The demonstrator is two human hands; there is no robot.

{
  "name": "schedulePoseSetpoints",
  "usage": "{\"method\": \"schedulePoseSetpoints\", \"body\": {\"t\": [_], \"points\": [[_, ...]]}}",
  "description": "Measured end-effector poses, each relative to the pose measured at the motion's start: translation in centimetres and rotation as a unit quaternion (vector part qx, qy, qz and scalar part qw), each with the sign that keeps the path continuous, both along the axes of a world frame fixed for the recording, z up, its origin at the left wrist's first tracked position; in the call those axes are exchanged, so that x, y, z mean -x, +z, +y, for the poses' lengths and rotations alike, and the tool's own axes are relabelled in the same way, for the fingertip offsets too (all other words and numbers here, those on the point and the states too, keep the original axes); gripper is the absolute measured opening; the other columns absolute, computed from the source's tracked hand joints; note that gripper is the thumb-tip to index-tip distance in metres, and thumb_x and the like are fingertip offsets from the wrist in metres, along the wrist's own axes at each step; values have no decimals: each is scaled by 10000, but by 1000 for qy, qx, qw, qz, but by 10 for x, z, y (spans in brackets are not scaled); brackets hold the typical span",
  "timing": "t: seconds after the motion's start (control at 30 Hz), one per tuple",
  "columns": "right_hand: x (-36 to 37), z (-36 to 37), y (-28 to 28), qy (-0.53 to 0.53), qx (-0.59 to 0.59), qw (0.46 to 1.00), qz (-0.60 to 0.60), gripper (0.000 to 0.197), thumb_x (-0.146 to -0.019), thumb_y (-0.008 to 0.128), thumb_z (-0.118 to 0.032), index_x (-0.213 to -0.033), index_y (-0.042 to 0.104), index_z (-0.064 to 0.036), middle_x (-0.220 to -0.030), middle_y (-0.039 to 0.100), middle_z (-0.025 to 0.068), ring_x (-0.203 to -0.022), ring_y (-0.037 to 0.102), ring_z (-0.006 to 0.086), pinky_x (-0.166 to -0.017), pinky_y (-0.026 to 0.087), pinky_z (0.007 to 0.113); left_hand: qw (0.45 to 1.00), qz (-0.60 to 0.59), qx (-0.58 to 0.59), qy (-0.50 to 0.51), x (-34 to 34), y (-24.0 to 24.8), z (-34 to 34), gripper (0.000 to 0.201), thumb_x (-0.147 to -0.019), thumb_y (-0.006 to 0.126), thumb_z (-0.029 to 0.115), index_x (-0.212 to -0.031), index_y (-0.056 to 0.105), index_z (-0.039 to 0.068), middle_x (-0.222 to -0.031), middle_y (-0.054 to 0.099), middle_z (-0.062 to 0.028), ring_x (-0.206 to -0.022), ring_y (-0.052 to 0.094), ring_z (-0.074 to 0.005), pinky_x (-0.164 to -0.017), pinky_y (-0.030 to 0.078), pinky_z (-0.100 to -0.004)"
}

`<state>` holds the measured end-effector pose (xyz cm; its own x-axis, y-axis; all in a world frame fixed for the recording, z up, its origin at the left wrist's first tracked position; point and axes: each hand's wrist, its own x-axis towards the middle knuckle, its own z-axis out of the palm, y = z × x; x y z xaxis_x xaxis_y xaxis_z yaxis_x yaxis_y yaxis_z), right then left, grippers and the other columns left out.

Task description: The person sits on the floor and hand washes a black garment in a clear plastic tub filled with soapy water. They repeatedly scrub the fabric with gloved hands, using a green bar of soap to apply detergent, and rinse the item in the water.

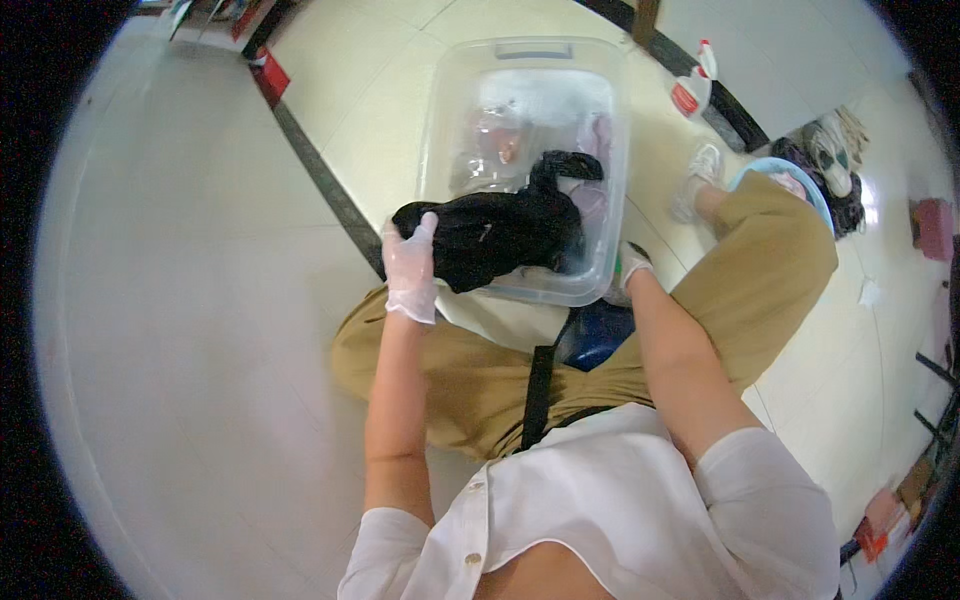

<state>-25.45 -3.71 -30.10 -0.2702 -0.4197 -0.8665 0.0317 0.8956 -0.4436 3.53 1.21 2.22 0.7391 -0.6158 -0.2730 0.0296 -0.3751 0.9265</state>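
A wet-looking black fabric item (490, 238) lies over the near left rim of a clear plastic tub (575, 292), with one narrow end reaching inward. My left hand (410, 262), in a thin translucent glove, is closed on its left end, thumb on top. Inside the tub are water with white suds (545, 95) and a pale purple cloth (592, 200). Beside the tub's near right corner is my right hand (632, 268), also gloved. Its fingers are partly hidden, and a small dark and green thing shows by them that I cannot make out.
A white spray bottle (692, 92) with red stands on the tiled floor beyond my foot. A light blue basin (818, 200) sits past my right knee, next to a pile of shoes (835, 150). Something dark blue (597, 338) lies between my legs.
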Motion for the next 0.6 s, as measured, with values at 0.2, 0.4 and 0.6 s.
{"method": "schedulePoseSetpoints", "body": {"t": [0.2,0.4,0.6], "points": [[-26,-53,159,-63,444,872,194,230,-826,548,-161,-1008,585,-25,-987,582,132,-1024,529,289,-895,403,392,998,-61,-20,21,-14,-6,18,305,-794,658,164,-1002,555,-35,-923,606,-116,-803,564,-186,-726,462,-307],[-90,-65,281,539,599,589,65,392,-720,687,-265,-1070,607,-105,-1239,474,152,-1250,335,306,-1033,241,473,999,34,19,-24,20,40,13,313,-807,645,140,-1065,554,-13,-983,604,-100,-824,582,-181,-750,479,-296],[-100,-121,265,663,462,564,-170,367,-723,681,-206,-1057,628,-65,-1284,487,104,-1240,389,271,-1040,282,371,980,46,188,36,-10,73,23,248,-862,575,106,-1073,516,-9,-940,600,-97,-773,612,-205,-680,528,-311]]}}
